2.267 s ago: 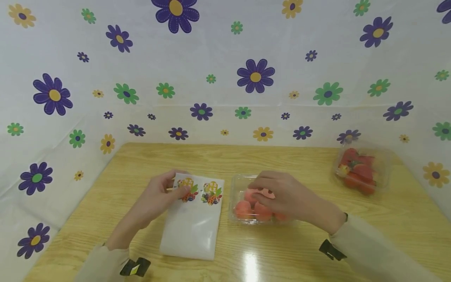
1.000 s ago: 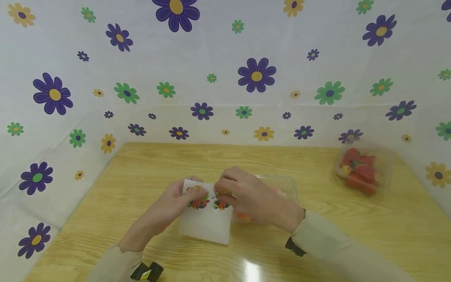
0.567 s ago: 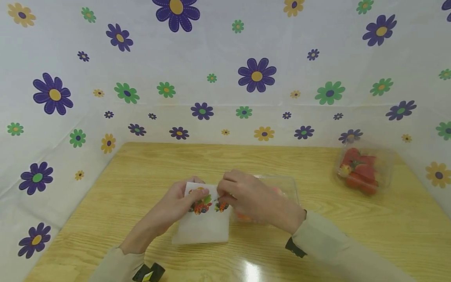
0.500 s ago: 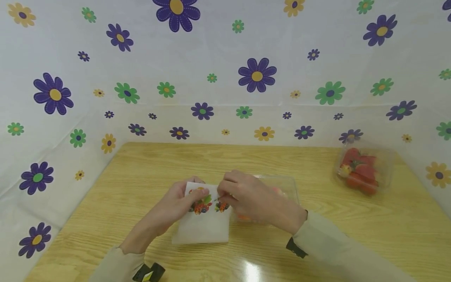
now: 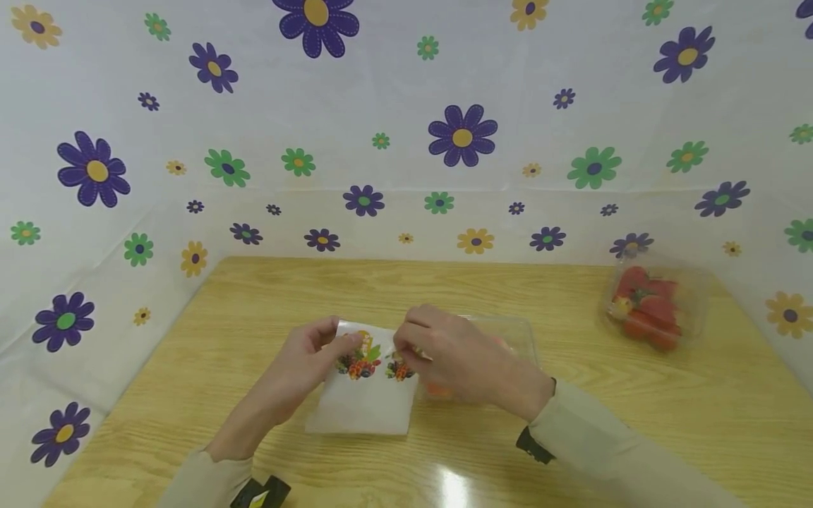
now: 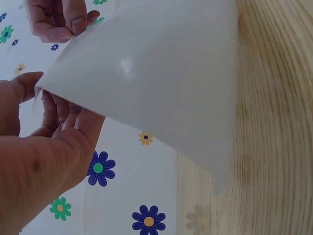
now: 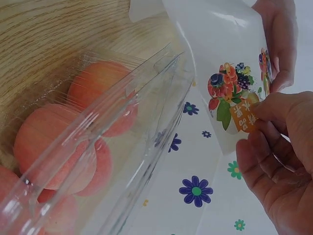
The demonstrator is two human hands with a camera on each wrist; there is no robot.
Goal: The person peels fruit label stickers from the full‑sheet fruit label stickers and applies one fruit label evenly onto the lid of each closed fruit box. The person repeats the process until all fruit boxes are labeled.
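Observation:
A white sticker sheet (image 5: 362, 409) with two printed fruit stickers along its top is held above the table, its lower part bending away. My left hand (image 5: 295, 370) grips its upper left edge, thumb on the front near the left sticker and fingers behind. At the right sticker (image 7: 230, 93), the thumb and fingertips of my right hand (image 5: 466, 356) pinch its corner; whether it has lifted from the backing is hard to tell. Under my right forearm stands a clear plastic box (image 5: 524, 328) holding several peaches (image 7: 56, 147), partly hidden in the head view.
A second clear box (image 5: 695, 303) with red fruit, apparently tomatoes (image 5: 657, 310), stands at the back right of the wooden table (image 5: 317, 289). A flowered white cloth (image 5: 394, 92) hangs behind and at the sides.
My right hand has moved left from over the peaches to the right sticker. My left hand has raised the sheet slightly rightward, and lately its thumb has slid left, baring more of the left sticker.

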